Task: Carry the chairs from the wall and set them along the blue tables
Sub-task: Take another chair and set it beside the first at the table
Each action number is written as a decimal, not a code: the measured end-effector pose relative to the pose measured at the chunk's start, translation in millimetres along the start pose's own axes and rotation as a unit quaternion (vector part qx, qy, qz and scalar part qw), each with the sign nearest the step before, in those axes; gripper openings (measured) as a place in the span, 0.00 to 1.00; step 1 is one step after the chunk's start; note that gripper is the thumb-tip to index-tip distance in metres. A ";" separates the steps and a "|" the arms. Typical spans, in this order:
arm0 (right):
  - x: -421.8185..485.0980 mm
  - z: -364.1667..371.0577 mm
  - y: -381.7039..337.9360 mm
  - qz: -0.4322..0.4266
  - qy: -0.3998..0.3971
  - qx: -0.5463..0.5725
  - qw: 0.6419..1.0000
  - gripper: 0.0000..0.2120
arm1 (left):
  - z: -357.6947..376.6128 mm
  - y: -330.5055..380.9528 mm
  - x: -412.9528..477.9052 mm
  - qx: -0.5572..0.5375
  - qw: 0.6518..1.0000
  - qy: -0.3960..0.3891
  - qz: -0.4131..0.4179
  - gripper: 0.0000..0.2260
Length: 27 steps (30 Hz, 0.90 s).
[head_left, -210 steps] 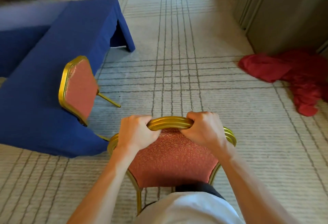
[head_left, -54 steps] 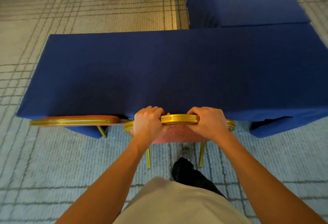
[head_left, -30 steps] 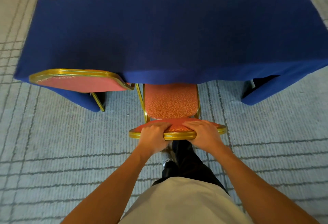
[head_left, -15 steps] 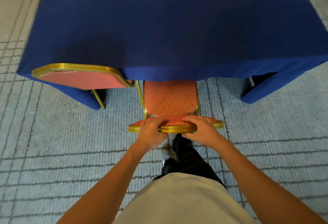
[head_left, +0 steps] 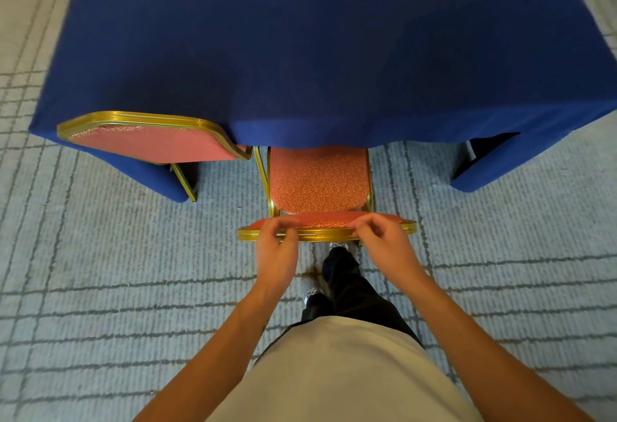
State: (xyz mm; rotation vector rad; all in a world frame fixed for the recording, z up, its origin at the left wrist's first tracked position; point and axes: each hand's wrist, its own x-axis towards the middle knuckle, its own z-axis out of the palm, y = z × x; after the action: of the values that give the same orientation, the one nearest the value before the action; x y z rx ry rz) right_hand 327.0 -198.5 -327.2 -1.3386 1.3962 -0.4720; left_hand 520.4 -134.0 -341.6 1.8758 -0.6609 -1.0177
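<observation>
Moved: left hand and right hand released chair, fingers slack.
Room: seat under table near edge; second chair just left, carpet rightward.

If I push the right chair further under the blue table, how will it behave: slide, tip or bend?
The chair likely stays stiff: its gold frame looks metal. On the carpet it may drag, not glide. Pushed high at the backrest, it could tip forward.

Soft, even light; slight motion blur on fingers; wide-angle bowing at edges.
</observation>
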 end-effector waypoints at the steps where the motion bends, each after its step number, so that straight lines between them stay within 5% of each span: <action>1: -2.7 1.8 1.7 0.025 0.008 0.023 0.999 0.10 | -0.7 0.1 -0.7 -0.027 0.999 0.020 -0.022 0.11; 5: -7.5 8.0 13.6 0.219 -0.046 0.119 0.967 0.23 | -2.0 -2.2 -4.3 -0.092 0.987 0.022 -0.130 0.07; 9: -1.4 16.2 28.6 0.325 -0.081 0.253 0.908 0.28 | -6.2 -9.9 2.1 -0.086 0.973 0.038 -0.213 0.14; 13: 9.2 24.7 32.5 0.331 -0.041 0.390 0.858 0.28 | -10.1 -18.6 5.9 -0.158 0.925 -0.030 -0.344 0.20; 19: 27.1 21.5 25.2 0.305 0.029 0.511 0.803 0.22 | 1.8 -24.4 24.6 -0.312 0.879 -0.031 -0.360 0.15; 27: 42.5 22.9 17.0 0.310 0.032 0.541 0.781 0.14 | 18.3 -13.7 57.1 -0.382 0.845 -0.020 -0.374 0.10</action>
State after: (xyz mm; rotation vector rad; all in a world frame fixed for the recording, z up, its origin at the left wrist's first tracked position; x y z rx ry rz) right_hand 348.9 -222.5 -366.7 0.0918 1.1786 -0.7009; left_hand 535.3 -179.0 -380.8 1.3569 0.4965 -1.5146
